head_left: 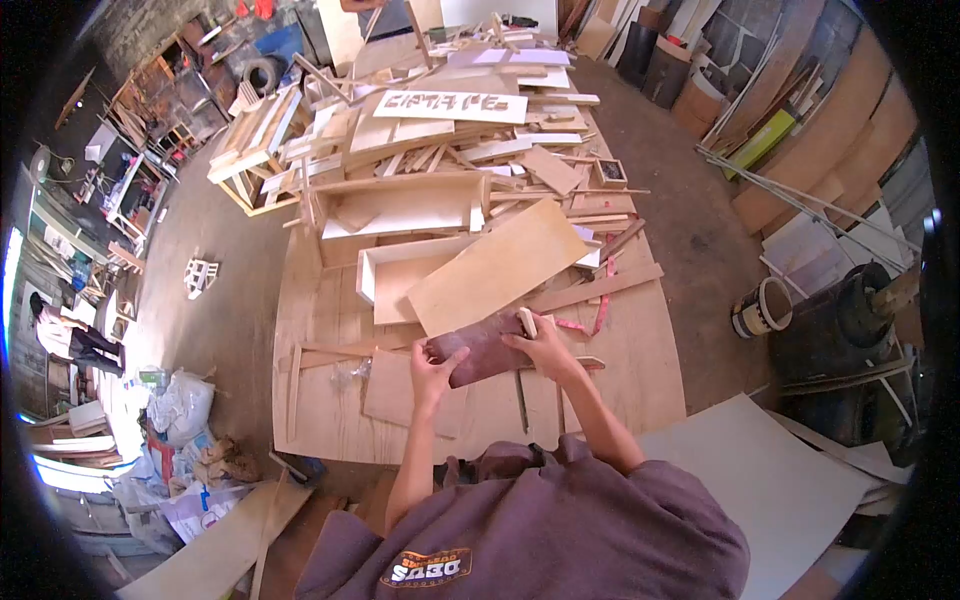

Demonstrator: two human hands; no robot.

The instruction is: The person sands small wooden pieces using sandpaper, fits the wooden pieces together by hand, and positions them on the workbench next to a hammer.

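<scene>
Between my two hands, over the near side of the workbench, is a dark reddish-brown sheet that looks like sandpaper [482,350]. My left hand [432,372] grips its left end, thumb on top. At the right end, my right hand [545,350] is closed on the sheet, and a small pale piece [527,322] shows by its fingers; I cannot tell whether it is held. Just beyond the sheet, a flat wooden panel [500,265] lies slanted across an open wooden drawer box [368,275]. A thin board [400,395] lies beneath my left forearm's side.
Wood offcuts and a lettered white board [455,106] are piled along the far workbench [650,370]. A red measuring tape [603,300] lies right of the panel. A large pale sheet [760,490] leans at right, near a bucket [762,307]. Other people [75,335] are at left and far end.
</scene>
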